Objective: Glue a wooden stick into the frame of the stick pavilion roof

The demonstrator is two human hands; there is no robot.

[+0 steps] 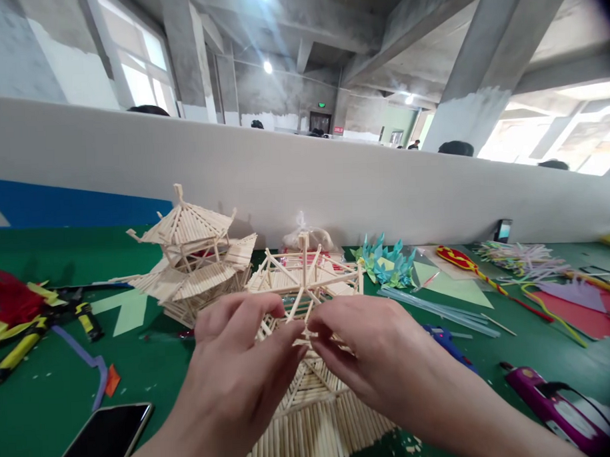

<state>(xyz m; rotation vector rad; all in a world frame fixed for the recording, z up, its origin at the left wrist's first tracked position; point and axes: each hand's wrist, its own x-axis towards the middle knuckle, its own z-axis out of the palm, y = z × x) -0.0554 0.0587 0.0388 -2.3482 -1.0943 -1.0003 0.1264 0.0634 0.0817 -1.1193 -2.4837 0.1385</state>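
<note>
In the middle of the head view stands a wooden stick pavilion model (pixel 322 424), with an open frame of thin sticks above its slatted lower roof. Both hands meet at this frame. My left hand (pixel 240 364) has thumb and fingers curled together at its near side. My right hand (pixel 374 353) pinches close beside it, fingertips almost touching the left thumb. Whatever lies between the fingertips is hidden or too small to name. Behind the hands, an upright post (pixel 304 262) rises from the frame. A finished-looking stick pavilion (pixel 196 259) with layered roofs stands to the left.
Pliers (pixel 85 316) and a phone (pixel 105 439) lie at left on the green table (pixel 164 373). Clear glue sticks (pixel 438 310), a blue glue gun (pixel 449 347) and a purple device (pixel 556 406) lie at right. Folded blue paper (pixel 386 260) sits before the white partition (pixel 384 192).
</note>
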